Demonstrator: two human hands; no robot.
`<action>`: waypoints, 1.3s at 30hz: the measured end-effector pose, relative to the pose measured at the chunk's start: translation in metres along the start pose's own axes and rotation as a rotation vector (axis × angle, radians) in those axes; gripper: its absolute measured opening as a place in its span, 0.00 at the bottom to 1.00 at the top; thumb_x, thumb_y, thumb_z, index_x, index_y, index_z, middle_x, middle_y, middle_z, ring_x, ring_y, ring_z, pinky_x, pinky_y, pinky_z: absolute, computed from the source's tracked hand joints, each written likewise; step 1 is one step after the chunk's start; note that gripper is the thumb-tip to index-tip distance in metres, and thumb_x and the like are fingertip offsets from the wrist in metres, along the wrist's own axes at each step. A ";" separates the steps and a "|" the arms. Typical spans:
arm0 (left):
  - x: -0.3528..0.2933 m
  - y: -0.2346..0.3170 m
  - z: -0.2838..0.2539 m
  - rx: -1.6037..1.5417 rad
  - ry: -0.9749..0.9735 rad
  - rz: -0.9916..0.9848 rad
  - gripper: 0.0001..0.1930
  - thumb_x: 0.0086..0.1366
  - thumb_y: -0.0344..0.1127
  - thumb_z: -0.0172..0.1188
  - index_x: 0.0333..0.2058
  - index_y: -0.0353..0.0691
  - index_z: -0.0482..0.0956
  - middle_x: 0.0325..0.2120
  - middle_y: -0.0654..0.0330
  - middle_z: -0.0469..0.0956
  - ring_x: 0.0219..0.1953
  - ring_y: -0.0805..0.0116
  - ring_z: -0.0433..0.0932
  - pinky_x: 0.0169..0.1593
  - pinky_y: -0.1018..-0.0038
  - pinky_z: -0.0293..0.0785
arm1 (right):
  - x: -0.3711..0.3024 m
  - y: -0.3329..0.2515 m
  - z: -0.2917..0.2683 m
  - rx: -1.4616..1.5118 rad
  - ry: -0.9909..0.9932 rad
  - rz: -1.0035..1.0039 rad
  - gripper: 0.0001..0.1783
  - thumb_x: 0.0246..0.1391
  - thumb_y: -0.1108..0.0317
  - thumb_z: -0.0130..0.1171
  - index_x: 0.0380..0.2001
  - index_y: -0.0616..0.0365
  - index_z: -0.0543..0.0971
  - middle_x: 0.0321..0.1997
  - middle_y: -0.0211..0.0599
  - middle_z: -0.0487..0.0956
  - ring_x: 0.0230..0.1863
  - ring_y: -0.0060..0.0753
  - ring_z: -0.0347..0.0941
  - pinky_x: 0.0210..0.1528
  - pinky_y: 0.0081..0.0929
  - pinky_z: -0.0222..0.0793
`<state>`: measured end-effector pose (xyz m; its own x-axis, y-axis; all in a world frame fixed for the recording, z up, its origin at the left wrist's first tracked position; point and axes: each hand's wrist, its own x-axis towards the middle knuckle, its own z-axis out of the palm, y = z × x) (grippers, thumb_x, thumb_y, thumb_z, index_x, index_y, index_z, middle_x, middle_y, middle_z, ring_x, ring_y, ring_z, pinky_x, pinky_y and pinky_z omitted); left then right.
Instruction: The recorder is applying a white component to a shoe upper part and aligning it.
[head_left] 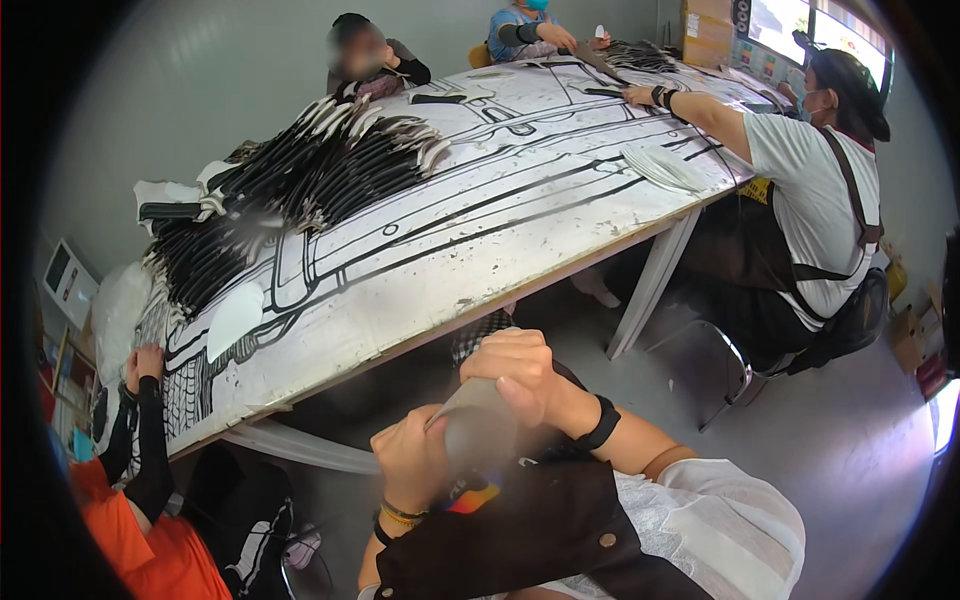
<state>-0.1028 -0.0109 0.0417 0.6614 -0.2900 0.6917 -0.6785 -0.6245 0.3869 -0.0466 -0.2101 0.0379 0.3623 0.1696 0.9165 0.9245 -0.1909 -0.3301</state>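
Note:
Just in front of my body, off the near edge of the table, I hold a light grey, flat-looking piece (468, 404) between both hands. My left hand (408, 462) is closed around its lower left end. At the upper right, my right hand (512, 372) has its fingers wrapped over the other end, thumb pressed against the side. A blurred patch covers part of the piece and the space between my hands, so its exact kind and lower part cannot be made out. A dark apron (510, 545) lies below my hands.
The white table (480, 260) with black line drawings carries heaps of long black pieces with pale ends (350, 165). White rounded sheets (236, 318) and a stack of pale ovals (662, 168) lie near its edge. Co-workers sit around; one white-shirted person (815, 200) is at right.

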 end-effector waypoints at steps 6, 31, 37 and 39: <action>0.009 -0.002 -0.006 0.014 0.145 0.199 0.20 0.52 0.32 0.70 0.44 0.31 0.79 0.28 0.52 0.83 0.29 0.55 0.83 0.35 0.71 0.77 | 0.006 0.000 -0.001 -0.067 -0.049 -0.122 0.21 0.51 0.56 0.44 0.26 0.62 0.79 0.25 0.43 0.78 0.23 0.43 0.74 0.27 0.35 0.69; 0.006 -0.030 0.012 -1.216 0.491 -0.640 0.11 0.68 0.30 0.60 0.45 0.28 0.79 0.39 0.60 0.82 0.38 0.76 0.78 0.44 0.80 0.72 | -0.006 -0.004 0.017 0.657 -0.125 0.854 0.31 0.63 0.54 0.57 0.62 0.60 0.66 0.48 0.32 0.78 0.51 0.19 0.69 0.56 0.19 0.59; 0.009 -0.027 0.011 -1.179 0.321 -0.612 0.15 0.65 0.30 0.64 0.47 0.28 0.77 0.40 0.56 0.81 0.39 0.73 0.80 0.45 0.78 0.74 | 0.016 0.010 -0.010 0.581 -0.119 0.936 0.20 0.61 0.63 0.61 0.53 0.61 0.73 0.42 0.34 0.81 0.43 0.18 0.72 0.49 0.18 0.65; 0.005 -0.038 0.008 -1.091 0.281 -0.661 0.18 0.63 0.30 0.66 0.49 0.30 0.76 0.39 0.58 0.81 0.38 0.72 0.80 0.45 0.77 0.75 | 0.032 0.014 -0.034 0.504 -0.283 0.900 0.19 0.59 0.65 0.62 0.50 0.63 0.76 0.42 0.34 0.81 0.43 0.19 0.72 0.49 0.20 0.65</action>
<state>-0.0711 0.0056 0.0251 0.9685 0.0872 0.2334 -0.2491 0.3552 0.9010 -0.0262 -0.2403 0.0703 0.8901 0.3964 0.2248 0.2225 0.0525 -0.9735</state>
